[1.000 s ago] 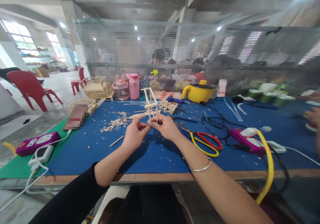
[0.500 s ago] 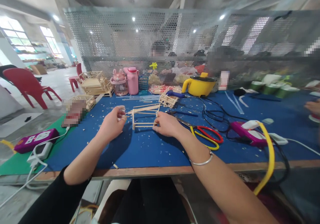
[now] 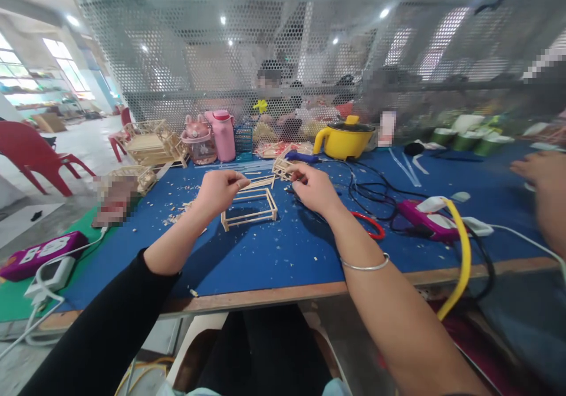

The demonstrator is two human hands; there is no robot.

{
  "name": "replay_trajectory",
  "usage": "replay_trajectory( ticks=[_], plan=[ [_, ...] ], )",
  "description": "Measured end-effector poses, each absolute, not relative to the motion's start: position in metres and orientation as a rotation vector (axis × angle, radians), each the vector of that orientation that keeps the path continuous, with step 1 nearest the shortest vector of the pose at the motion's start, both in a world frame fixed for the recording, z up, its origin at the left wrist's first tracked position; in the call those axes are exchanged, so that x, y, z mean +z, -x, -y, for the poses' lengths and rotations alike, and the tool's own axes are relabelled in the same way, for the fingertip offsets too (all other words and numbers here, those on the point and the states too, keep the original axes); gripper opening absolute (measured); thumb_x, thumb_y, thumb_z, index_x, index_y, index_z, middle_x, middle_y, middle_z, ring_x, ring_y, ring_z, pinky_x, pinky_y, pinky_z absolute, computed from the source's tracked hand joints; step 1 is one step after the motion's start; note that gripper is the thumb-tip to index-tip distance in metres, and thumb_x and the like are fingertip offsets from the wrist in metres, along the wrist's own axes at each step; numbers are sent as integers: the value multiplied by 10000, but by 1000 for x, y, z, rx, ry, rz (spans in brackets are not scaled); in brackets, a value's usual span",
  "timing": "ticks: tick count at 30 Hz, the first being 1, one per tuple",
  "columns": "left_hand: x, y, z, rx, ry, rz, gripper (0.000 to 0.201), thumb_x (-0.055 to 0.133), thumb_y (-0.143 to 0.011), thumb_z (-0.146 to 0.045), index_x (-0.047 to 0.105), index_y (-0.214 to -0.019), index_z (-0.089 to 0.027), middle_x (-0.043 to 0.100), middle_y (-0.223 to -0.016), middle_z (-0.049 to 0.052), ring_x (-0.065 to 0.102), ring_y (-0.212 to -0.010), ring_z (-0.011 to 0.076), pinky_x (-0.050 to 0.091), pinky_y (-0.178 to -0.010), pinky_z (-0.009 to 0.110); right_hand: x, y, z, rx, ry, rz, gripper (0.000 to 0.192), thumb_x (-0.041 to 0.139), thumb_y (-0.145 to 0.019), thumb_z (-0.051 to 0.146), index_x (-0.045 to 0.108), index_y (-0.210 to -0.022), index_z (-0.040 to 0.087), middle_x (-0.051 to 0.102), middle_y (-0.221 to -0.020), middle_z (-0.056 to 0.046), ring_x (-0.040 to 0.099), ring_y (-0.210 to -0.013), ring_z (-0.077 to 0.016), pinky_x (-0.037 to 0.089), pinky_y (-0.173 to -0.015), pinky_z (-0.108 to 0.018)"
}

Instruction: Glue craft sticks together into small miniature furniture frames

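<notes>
A small rectangular frame of thin wooden sticks (image 3: 250, 208) rests on the blue mat (image 3: 274, 248), free of both hands. My left hand (image 3: 219, 188) hovers just left of it, fingers pinched on the end of a loose wooden stick (image 3: 260, 182) behind the frame. My right hand (image 3: 316, 190) is right of the frame with loosely curled fingers holding nothing, close to a small stick model (image 3: 283, 168) and above the scissors (image 3: 370, 225).
A yellow pot (image 3: 345, 139), pink bottle (image 3: 223, 134) and pink cup (image 3: 198, 142) stand before the mesh screen (image 3: 198, 60). Cables, a purple power strip (image 3: 424, 219) and yellow hose (image 3: 462, 248) lie right. Another person's hand (image 3: 543, 175) is at far right. Stick models (image 3: 152, 142) sit left.
The stick frame was held upright in both hands, then laid flat on the mat. Both hands let it go; the left moved to the loose sticks, the right drifted back-right.
</notes>
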State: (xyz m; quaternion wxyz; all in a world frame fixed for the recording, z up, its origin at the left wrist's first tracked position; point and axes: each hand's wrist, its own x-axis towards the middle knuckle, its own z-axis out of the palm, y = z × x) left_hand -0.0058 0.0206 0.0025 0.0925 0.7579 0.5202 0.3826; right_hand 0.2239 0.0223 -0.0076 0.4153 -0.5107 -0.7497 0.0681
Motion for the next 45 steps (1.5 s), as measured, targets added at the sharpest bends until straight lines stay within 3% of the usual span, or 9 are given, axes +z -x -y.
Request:
replay_trajectory(
  ticks=[4, 6, 8, 13, 19, 31, 35, 38, 45],
  plan=[
    [1, -9, -19, 887, -2402, -1388, 335, 469, -838, -360, 654, -1061, -192, 717, -827, 47, 637, -783, 205, 429, -687, 280, -14, -223, -22, 365, 1262, 2209, 442, 487, -608, 20, 675, -971, 189, 630, -735, 7, 525, -632, -112, 384, -599, -216],
    [-4, -12, -13, 799, -2427, -1311, 508, 479, -832, -389, 475, -1302, -195, 715, -939, 66, 643, -882, 233, 437, -739, 296, -17, -219, -20, 446, 1241, 2291, 463, 502, -601, 19, 673, -990, 203, 628, -730, 20, 517, -606, -98, 372, -576, -204],
    [-9, -11, -6, 706, -2452, -1224, 657, 538, -792, -379, 340, -1392, -198, 706, -999, 73, 638, -939, 247, 439, -779, 302, -18, -215, -19, 493, 1248, 2320, 388, 554, -630, 71, 683, -969, 207, 630, -722, 20, 514, -587, -94, 367, -557, -202],
    [-22, -11, -7, 609, -2443, -1124, 750, 620, -679, -202, 353, -1380, -218, 718, -945, 55, 658, -892, 239, 457, -758, 281, -19, -213, -19, 516, 1216, 2382, 178, 595, -684, 142, 711, -812, 187, 678, -720, 0, 561, -627, -119, 385, -581, -218],
    [-33, -21, -14, 571, -2499, -1130, 766, 591, -639, -102, 378, -1363, -232, 722, -906, 50, 664, -825, 234, 449, -682, 260, -19, -211, -19, 477, 1198, 2423, 149, 590, -718, 147, 712, -794, 186, 695, -728, -4, 574, -632, -125, 388, -590, -227],
    [-27, -23, -8, 526, -2606, -1185, 772, 541, -716, -135, 251, -1428, -207, 711, -971, 62, 648, -887, 240, 453, -732, 296, -19, -211, -18, 457, 1210, 2442, 138, 586, -708, 135, 703, -768, 175, 677, -710, -9, 559, -634, -126, 380, -603, -230],
    [2, 6, 1, 971, -2505, -1282, 673, 582, -755, -256, 337, -1382, -230, 677, -1057, 56, 627, -925, 201, 455, -811, 310, -16, -218, -20, 471, 1214, 2264, 311, 588, -677, 143, 663, -978, 170, 619, -704, 12, 508, -587, -101, 371, -575, -213],
    [12, 44, -6, 1509, -2267, -1401, 524, 577, -773, -293, 458, -1276, -202, 681, -947, 48, 613, -772, 147, 475, -744, 286, -12, -223, -21, 442, 1195, 2180, 341, 573, -662, 135, 649, -994, 157, 561, -679, 23, 477, -587, -95, 368, -583, -210],
    [-31, 85, -31, 1652, -1887, -1561, 374, 533, -805, -405, 561, -1102, -179, 486, -540, -58, 482, -450, 88, 381, -472, 204, -21, -212, -22, 494, 1276, 2319, 259, 607, -684, 245, 698, -920, 190, 509, -594, 36, 434, -535, -89, 338, -544, -217]
  ],
)
